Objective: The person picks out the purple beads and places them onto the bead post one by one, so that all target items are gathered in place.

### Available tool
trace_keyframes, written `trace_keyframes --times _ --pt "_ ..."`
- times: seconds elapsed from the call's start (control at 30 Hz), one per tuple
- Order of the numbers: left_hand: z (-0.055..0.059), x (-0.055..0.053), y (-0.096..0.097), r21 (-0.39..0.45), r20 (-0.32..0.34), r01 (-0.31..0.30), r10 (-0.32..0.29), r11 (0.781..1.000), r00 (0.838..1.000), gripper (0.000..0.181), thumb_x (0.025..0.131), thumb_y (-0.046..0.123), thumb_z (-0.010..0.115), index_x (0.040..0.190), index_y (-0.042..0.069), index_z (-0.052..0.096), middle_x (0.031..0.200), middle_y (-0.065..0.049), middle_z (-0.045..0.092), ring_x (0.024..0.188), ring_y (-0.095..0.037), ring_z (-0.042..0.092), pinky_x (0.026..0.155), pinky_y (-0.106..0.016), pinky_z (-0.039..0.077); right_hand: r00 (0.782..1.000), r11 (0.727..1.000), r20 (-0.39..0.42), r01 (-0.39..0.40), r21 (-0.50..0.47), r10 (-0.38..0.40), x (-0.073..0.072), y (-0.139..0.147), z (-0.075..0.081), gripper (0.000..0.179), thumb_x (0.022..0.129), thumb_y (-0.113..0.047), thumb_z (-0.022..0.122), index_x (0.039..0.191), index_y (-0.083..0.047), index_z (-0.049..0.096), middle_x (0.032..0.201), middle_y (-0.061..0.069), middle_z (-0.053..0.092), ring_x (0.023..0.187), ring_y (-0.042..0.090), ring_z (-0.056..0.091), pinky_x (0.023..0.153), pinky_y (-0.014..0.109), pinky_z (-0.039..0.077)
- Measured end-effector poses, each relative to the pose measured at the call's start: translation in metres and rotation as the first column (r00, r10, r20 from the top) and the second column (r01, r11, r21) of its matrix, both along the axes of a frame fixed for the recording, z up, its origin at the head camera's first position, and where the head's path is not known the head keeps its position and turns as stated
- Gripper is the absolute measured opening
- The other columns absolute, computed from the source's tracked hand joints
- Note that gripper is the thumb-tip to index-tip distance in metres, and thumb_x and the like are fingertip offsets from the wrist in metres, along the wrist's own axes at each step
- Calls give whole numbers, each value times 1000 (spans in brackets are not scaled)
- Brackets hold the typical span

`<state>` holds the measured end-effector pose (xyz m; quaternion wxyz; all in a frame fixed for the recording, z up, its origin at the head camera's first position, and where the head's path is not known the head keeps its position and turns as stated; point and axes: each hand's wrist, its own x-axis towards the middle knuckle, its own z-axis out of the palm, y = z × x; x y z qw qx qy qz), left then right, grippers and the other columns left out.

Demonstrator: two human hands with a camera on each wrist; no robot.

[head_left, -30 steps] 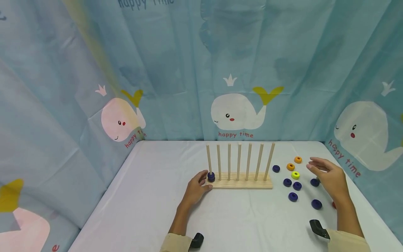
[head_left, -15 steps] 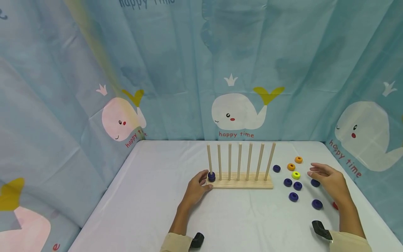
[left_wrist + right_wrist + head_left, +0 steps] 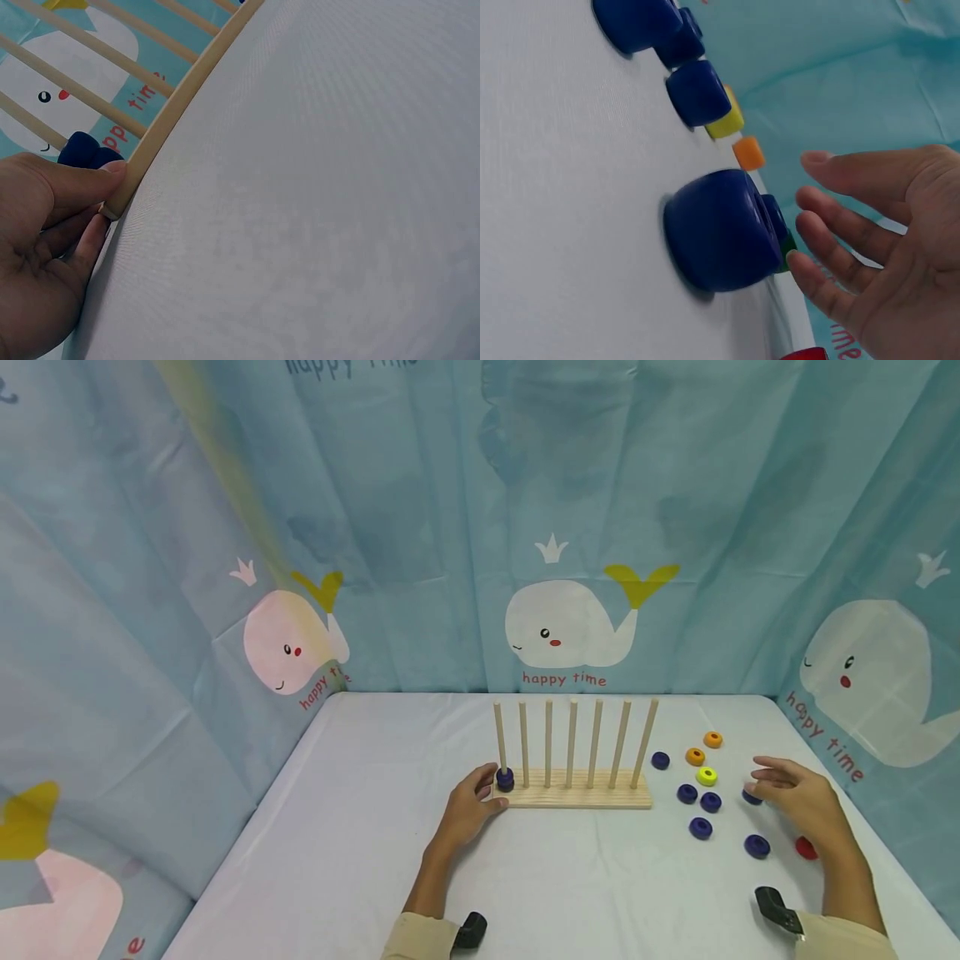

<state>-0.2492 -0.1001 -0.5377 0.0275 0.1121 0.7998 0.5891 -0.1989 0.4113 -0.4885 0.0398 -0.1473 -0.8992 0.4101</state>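
My left hand (image 3: 468, 808) grips the left end of a wooden peg rack (image 3: 577, 797), thumb at its front edge in the left wrist view (image 3: 45, 225). Several upright pegs stand on the rack. Two dark blue beads (image 3: 505, 781) are stacked on the leftmost peg. On the right, my right hand (image 3: 806, 802) hovers with loosely bent fingers, holding nothing. Its fingertips overlap a blue bead (image 3: 751, 797) in the head view. A larger-looking blue bead (image 3: 721, 231) lies just beside the fingers in the right wrist view, with a green bead (image 3: 787, 251) partly hidden behind it.
Left of the right hand lie several blue beads (image 3: 701, 828), a yellow bead (image 3: 707, 776) and two orange beads (image 3: 695, 757). A red bead (image 3: 806, 848) sits by the right wrist. A whale-print curtain (image 3: 420, 568) rises behind the white table (image 3: 360, 777).
My right hand has come down and slightly to the right, over the blue bead, its fingers drawing closer together. More of the red bead shows. My left hand stays on the rack.
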Motion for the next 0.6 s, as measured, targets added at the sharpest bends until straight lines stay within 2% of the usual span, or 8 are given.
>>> trace_keyframes --times 0.2,0.37,0.6 --pt "0 0 0 17 2 4 -4 1000 1000 69 93 6 80 155 -1 49 153 -22 55 145 -38 51 121 -39 49 999 1000 10 -30 7 30 2 9 -3 70 100 -18 70 158 5 39 147 37 53 132 58 49 101 78 46" --pt "2 2 2 33 -2 -2 2 999 1000 69 93 2 80 154 -3 49 152 -25 55 145 -42 51 121 -45 48 998 999 33 -45 18 44 2 12 -5 74 98 -18 73 158 6 38 149 38 51 132 59 49 100 78 46" --pt "1 0 1 8 -14 -1 1 1000 1000 68 93 4 80 154 -2 50 152 -24 56 145 -40 52 121 -40 49 997 998 55 -62 20 61 3 11 -5 72 98 -15 72 159 5 38 149 38 50 134 63 44 101 81 44"
